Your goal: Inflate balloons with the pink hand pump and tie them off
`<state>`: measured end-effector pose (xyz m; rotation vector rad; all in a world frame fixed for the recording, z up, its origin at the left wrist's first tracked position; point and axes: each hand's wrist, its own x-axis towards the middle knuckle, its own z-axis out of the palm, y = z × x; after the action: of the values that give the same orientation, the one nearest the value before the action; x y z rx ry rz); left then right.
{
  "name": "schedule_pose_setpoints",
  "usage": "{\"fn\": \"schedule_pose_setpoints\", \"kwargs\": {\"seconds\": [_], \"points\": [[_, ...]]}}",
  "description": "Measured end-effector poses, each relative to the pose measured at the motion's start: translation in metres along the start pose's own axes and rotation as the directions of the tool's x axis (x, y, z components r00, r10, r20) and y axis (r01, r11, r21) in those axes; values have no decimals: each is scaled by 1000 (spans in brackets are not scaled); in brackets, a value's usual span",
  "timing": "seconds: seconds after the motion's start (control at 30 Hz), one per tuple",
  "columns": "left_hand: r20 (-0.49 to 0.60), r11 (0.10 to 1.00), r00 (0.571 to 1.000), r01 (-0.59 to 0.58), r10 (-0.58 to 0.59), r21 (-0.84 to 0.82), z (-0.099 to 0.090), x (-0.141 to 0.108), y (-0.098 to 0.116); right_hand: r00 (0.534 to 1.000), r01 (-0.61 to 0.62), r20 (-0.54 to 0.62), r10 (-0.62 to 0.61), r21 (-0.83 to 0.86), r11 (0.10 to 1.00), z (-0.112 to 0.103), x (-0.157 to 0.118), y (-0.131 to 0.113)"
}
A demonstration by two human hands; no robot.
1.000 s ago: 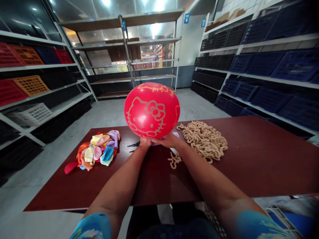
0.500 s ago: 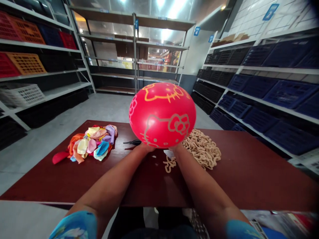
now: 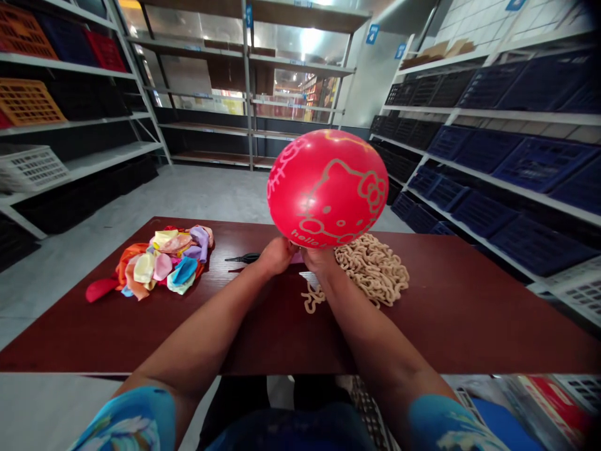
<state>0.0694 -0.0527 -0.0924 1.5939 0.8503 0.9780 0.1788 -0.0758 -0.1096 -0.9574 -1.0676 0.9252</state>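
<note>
An inflated red balloon (image 3: pixel 328 194) with cartoon cat faces and lettering stands up above the table, tilted slightly right. My left hand (image 3: pixel 276 255) is closed at its lower end, fingers bunched around the neck. Close beside it my right hand (image 3: pixel 318 258) is also closed on the neck; the balloon and the wrist partly hide its fingers. Behind my left hand lies a black tapered nozzle (image 3: pixel 245 258), apparently of a hand pump whose body is mostly covered. Near my right wrist sits a heap of beige cord (image 3: pixel 370 269), with one loose strand beside the wrist.
A pile of limp coloured balloons (image 3: pixel 162 266) lies at the left of the dark red table (image 3: pixel 188 338). Shelves with blue crates (image 3: pixel 544 164) stand on the right, shelves with orange and white crates (image 3: pixel 32 168) on the left. A metal rack (image 3: pixel 248 94) stands behind.
The balloon has risen a little and shifted right, tilting so more of its lettering shows. Both hands now show more clearly below it. The view has shifted slightly.
</note>
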Motion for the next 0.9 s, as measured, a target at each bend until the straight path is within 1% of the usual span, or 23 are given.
{"fn": "schedule_pose_setpoints", "kwargs": {"seconds": [0.03, 0.1, 0.2, 0.3, 0.37, 0.43, 0.53, 0.67, 0.73, 0.8, 0.9], "points": [[47, 1000, 999, -18, 17, 21, -1, 0, 0, 1000, -14, -19, 15, 33, 999, 1, 0, -2], [123, 1000, 992, -20, 19, 4, -3, -1, 1, 998, -59, -11, 60, 89, 994, 0, -1, -7], [167, 989, 985, 63, -40, -135, -6, -3, 8, 993, -106, 62, 97, 150, 983, -4, -3, -16], [228, 963, 971, 123, -68, -240, -7, -6, 14, 990, -124, 101, 102, 240, 963, -6, -5, -21], [276, 950, 959, 145, -65, -278, -5, -9, 14, 986, -148, 111, 120, 282, 948, -7, -6, -22], [308, 930, 950, 158, -51, -333, -1, -11, 13, 976, -207, 121, 179, 288, 935, -9, -6, -23], [311, 867, 949, 193, -46, -460, 9, -16, 12, 948, -313, 150, 281, 273, 910, -12, -7, -22], [319, 775, 947, 218, -21, -594, 19, -19, 13, 925, -365, 218, 312, 276, 889, -16, -8, -20], [308, 742, 951, 208, -2, -638, 19, -17, 11, 911, -384, 264, 316, 269, 883, -16, -7, -19], [270, 710, 963, 197, -10, -677, 17, -13, 7, 903, -394, 290, 318, 261, 881, -14, -5, -19], [212, 661, 976, 195, -56, -724, 11, -4, -2, 900, -407, 268, 342, 241, 881, -11, 0, -23]]}}
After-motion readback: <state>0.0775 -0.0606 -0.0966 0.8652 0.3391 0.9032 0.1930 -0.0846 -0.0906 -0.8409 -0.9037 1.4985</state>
